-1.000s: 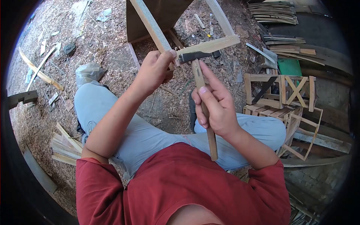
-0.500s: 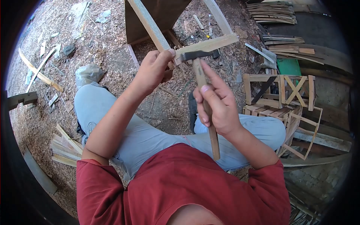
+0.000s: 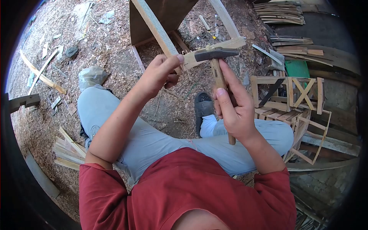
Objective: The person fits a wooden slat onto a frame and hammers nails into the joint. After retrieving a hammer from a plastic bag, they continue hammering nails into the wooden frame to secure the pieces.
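Note:
My right hand (image 3: 237,107) is wrapped round the wooden handle of a hammer (image 3: 218,73), thumb laid along the shaft. Its dark metal head overlaps a short wooden crosspiece (image 3: 195,59) in this view. That crosspiece meets a long wooden strip (image 3: 155,28) at a corner, part of a wooden frame with a brown panel (image 3: 161,15) behind it. At this corner, my left hand (image 3: 159,74) grips the frame, its thumb on top by the joint and the other fingers curled below, partly hidden.
Slatted wooden crates (image 3: 287,92) stand at the right, below stacks of thin boards (image 3: 280,13). A plastic bag (image 3: 92,76) lies beyond my left knee. Cut strips (image 3: 69,149) lie at the left on ground strewn with wood shavings. My sandalled foot (image 3: 204,109) is below the frame.
The hammer and my right hand have moved right, and its head sits farther from the corner. My left hand stays at the joint with its fingers slightly shifted.

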A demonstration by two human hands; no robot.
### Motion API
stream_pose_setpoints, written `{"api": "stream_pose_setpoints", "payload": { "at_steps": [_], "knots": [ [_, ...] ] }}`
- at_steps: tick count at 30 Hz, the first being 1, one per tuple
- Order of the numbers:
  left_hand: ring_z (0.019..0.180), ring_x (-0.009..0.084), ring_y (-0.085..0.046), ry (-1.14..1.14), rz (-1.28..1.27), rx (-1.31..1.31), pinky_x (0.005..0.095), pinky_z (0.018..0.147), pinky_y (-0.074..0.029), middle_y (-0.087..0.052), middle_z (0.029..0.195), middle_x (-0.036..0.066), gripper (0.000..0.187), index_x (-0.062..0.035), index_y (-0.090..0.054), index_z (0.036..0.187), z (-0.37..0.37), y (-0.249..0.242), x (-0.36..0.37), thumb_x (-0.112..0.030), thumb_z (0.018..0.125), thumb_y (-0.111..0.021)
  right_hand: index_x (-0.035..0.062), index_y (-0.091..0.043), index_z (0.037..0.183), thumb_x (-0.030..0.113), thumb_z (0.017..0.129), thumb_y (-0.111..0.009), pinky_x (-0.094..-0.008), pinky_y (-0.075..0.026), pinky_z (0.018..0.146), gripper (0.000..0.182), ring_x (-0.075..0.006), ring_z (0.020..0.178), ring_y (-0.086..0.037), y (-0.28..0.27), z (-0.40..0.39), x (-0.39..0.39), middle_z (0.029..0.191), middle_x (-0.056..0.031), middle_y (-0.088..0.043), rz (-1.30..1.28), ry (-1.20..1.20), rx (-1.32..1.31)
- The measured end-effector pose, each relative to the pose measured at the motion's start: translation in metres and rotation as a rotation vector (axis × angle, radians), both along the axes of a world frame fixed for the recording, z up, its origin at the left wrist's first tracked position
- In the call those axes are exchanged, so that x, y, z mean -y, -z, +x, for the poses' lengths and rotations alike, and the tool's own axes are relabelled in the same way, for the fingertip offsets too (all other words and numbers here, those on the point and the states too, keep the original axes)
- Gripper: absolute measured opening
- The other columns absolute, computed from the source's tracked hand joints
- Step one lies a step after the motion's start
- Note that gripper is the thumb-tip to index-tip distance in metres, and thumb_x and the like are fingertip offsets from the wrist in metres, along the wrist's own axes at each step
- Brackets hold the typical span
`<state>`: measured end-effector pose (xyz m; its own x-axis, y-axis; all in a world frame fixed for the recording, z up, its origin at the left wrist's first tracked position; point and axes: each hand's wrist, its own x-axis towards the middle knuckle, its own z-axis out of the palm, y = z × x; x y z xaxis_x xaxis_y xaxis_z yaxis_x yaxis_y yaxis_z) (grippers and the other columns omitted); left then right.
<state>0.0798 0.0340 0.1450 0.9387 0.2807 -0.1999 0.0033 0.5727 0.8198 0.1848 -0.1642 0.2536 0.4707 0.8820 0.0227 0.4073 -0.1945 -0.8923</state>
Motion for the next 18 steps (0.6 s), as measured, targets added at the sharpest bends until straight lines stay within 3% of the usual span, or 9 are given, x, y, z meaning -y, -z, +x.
{"api": "stream_pose_setpoints", "payload": {
  "at_steps": [2,5,12,14,18],
  "knots": [
    [0.047,0.01,-0.036,-0.05,0.13,-0.115,0.0291,0.045,-0.029,-0.035,0.055,-0.004,0.047,-0.0094,-0.051,0.072,0.001,-0.007,0.002,-0.045,0.103,-0.049,0.0035,-0.05,0.152,0.003,0.1,-0.057,-0.034,-0.053,0.087,0.052,-0.0224,0.096,-0.069,-0.007,-0.001,0.0,0.132,-0.0188,-0.068,-0.093,0.053,0.069],
    [0.047,0.0098,-0.036,0.006,0.079,-0.008,0.0289,0.045,-0.028,-0.036,0.056,-0.004,0.046,-0.0082,-0.053,0.075,0.0,0.002,-0.002,-0.045,0.103,-0.05,0.0036,-0.051,0.151,0.001,0.098,-0.057,-0.0355,-0.054,0.085,0.053,-0.0271,0.096,-0.07,-0.011,0.0,-0.001,0.129,-0.0203,-0.068,-0.132,0.002,0.132],
    [0.047,0.0093,-0.034,-0.08,0.107,-0.1,0.0286,0.045,-0.027,-0.035,0.056,-0.004,0.046,-0.0073,-0.055,0.078,0.004,-0.01,0.003,-0.045,0.104,-0.049,0.0049,-0.05,0.152,0.0,0.097,-0.055,-0.0366,-0.054,0.086,0.055,-0.0297,0.096,-0.07,-0.015,0.002,-0.004,0.129,-0.0211,-0.067,-0.141,-0.036,0.195],
    [0.046,0.0092,-0.032,-0.123,0.097,-0.108,0.0289,0.045,-0.025,-0.035,0.055,-0.004,0.044,-0.0074,-0.055,0.08,0.004,-0.01,0.004,-0.044,0.104,-0.048,0.0065,-0.048,0.154,-0.002,0.096,-0.053,-0.0364,-0.054,0.082,0.058,-0.028,0.088,-0.068,-0.01,0.007,-0.009,0.122,-0.0196,-0.068,0.067,-0.124,0.393],
    [0.046,0.009,-0.031,-0.1,0.056,-0.062,0.0291,0.045,-0.024,-0.034,0.055,-0.004,0.042,-0.0079,-0.053,0.08,0.003,-0.006,0.001,-0.041,0.105,-0.048,0.0074,-0.048,0.154,-0.004,0.095,-0.052,-0.0362,-0.052,0.074,0.061,-0.0255,0.078,-0.063,-0.016,0.006,-0.01,0.106,-0.016,-0.066,0.015,-0.153,0.383]
  ]
}}
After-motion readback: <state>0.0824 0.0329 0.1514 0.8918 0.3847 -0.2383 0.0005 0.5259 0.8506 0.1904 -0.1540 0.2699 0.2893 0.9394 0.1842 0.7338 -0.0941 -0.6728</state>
